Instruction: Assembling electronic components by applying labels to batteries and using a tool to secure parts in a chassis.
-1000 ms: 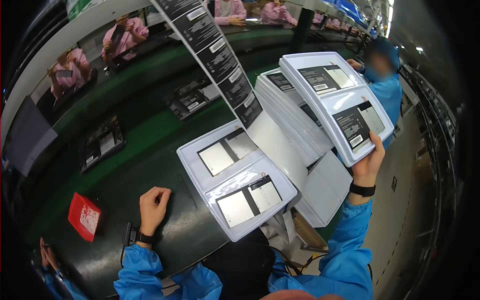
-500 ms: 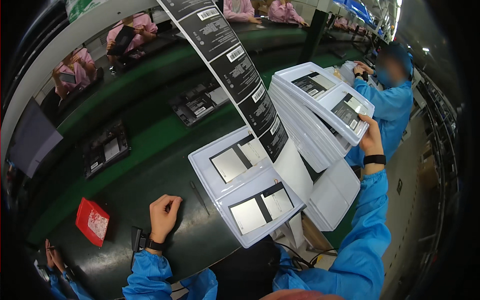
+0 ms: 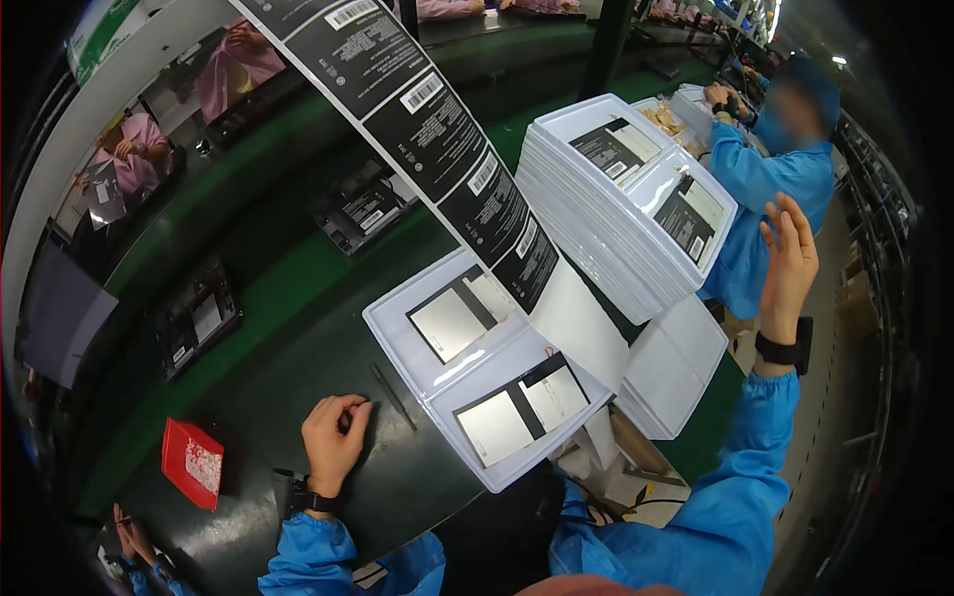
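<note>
My right hand is raised just right of a tall stack of white plastic trays, fingers stretched out and holding nothing. Two flat battery packs with black labels, one of them a labelled pack, lie in the top tray's two compartments. On the dark bench my left hand rests with its fingers curled in; nothing shows in it. Right of it, a separate white tray holds two silver battery packs, the nearer silver pack fully visible. A strip of black labels hangs across this tray's far corner.
A dark pen-like tool lies between my left hand and the tray. Far left stands a red box with white bits. Open device bodies, including a black chassis, line the green strip. Another worker in blue stands beyond the stack.
My right hand has let go of the top tray and moved up and right, its fingers opening. That tray now sits level on the stack. My left hand stays on the bench.
</note>
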Demonstrator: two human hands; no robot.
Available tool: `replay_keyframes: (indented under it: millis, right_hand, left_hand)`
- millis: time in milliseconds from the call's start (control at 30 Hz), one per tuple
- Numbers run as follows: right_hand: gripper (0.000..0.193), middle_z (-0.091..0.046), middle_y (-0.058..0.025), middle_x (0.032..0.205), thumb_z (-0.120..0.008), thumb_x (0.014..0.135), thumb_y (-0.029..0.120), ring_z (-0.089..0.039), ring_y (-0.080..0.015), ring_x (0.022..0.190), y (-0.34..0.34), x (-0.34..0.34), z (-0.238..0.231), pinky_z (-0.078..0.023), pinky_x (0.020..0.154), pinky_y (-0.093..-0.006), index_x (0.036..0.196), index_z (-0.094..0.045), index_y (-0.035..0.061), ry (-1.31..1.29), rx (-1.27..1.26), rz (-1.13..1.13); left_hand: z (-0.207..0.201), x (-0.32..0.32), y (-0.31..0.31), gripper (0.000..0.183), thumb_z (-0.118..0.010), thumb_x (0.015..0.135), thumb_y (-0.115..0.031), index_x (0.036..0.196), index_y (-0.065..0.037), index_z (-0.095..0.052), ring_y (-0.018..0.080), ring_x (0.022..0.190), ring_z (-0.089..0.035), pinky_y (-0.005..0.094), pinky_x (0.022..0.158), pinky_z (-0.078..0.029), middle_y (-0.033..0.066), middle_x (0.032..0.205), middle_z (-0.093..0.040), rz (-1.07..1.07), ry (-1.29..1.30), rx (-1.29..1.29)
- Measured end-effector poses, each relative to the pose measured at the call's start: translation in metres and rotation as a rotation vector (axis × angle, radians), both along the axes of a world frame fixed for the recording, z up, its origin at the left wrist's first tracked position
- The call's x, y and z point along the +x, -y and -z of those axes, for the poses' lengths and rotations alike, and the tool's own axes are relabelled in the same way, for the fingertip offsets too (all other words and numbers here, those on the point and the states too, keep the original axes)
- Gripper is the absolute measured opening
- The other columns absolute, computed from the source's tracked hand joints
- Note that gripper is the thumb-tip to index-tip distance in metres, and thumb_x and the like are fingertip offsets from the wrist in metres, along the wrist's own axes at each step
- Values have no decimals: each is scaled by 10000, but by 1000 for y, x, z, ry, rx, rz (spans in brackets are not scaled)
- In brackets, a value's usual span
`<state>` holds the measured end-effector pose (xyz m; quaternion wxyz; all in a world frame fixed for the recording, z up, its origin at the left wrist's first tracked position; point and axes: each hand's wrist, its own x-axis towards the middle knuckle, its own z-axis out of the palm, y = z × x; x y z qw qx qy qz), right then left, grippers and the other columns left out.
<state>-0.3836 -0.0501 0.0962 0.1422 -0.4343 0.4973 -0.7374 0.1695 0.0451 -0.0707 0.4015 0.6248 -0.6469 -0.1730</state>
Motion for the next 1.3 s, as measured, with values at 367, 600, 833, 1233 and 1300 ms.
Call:
replay_keyframes:
  millis: [367,600,833,1233,1300]
  right_hand:
    - [187,-733,-122,895,-681,817,-15,-695,-278,741,-31,227,97,-560,664,-325,995,-734,8,-1011,94,-958]
    - [115,-704,-80,998,-685,867,100,-670,-271,915,-17,315,129,-558,721,-372,966,-730,63,-1136,198,-957]
    - [139,-738,-120,901,-657,923,112,-700,-277,764,43,390,151,-539,687,-335,992,-734,19,-749,260,-875]
    - [108,-713,-63,764,-694,933,82,-609,-91,625,31,392,160,-431,519,-213,949,-755,-5,-732,254,-822]
    - [84,-704,-65,756,-705,914,63,-600,-107,622,26,399,155,-431,515,-227,938,-755,0,-786,192,-877]
  left_hand:
    - [4,-43,13,302,-812,803,-334,801,-88,-637,264,814,-527,388,735,-382,47,804,-562,40,315,-43]
    - [10,-28,-1,295,-775,811,-187,1050,-79,-642,249,843,-544,369,765,-393,39,841,-580,64,154,-16]
    - [16,-23,5,415,-724,799,-107,1192,-63,-600,237,811,-595,365,723,-434,30,836,-636,-8,162,-130]
    - [16,21,14,318,-657,952,1,1249,24,-546,162,877,-717,253,618,-543,76,992,-662,-129,-883,-38]
    - [18,23,15,340,-633,970,-1,1286,38,-512,208,864,-726,248,616,-543,125,1113,-627,-101,-1134,70]
